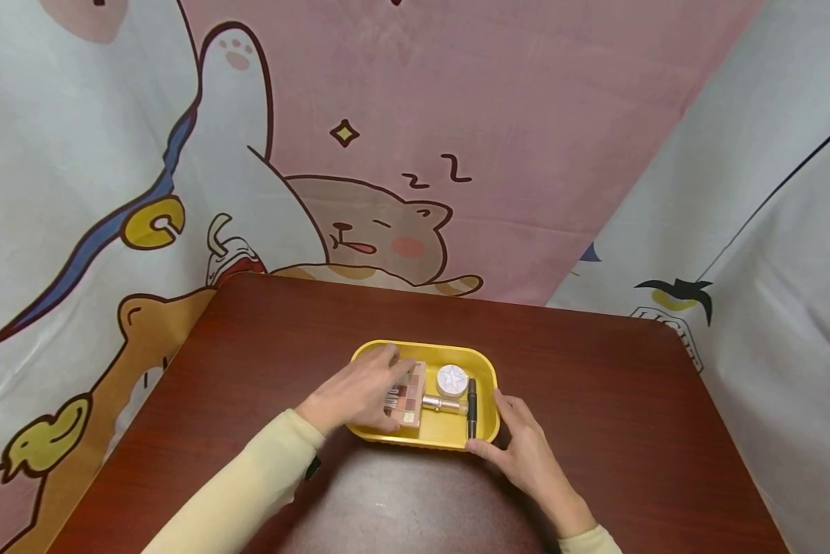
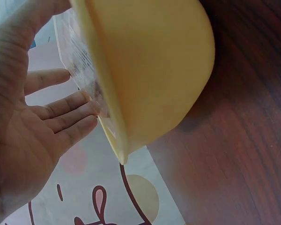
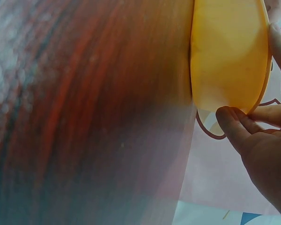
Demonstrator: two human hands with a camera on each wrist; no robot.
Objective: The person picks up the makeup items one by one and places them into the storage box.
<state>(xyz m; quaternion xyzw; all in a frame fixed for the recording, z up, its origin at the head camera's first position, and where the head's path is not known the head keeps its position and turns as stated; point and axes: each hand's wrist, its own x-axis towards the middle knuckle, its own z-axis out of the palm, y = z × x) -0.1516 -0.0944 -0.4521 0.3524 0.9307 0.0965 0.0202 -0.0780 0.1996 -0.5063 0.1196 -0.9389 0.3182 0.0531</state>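
A yellow tray [image 1: 449, 440] rests on the table with makeup in it. My left hand [image 1: 362, 388] reaches over its left end and holds an eyeshadow palette [image 1: 410, 396], thumb at the near edge and fingers at the far edge. In the left wrist view, the clear-covered palette [image 2: 79, 58] stands partly above the rim, fingertips against it. My right hand [image 1: 525, 446] grips the tray's right end, thumb at the near corner and fingers along the side. Inside lie a round white compact with a star [image 1: 451, 380], a lipstick-like tube [image 1: 442, 403] and a slim black pen [image 1: 472, 408].
The dark red-brown wooden table [image 1: 283, 331] extends around the tray on all sides. Behind it and along both sides hangs a cartoon-printed cloth [image 1: 491, 154], meeting the table's back edge.
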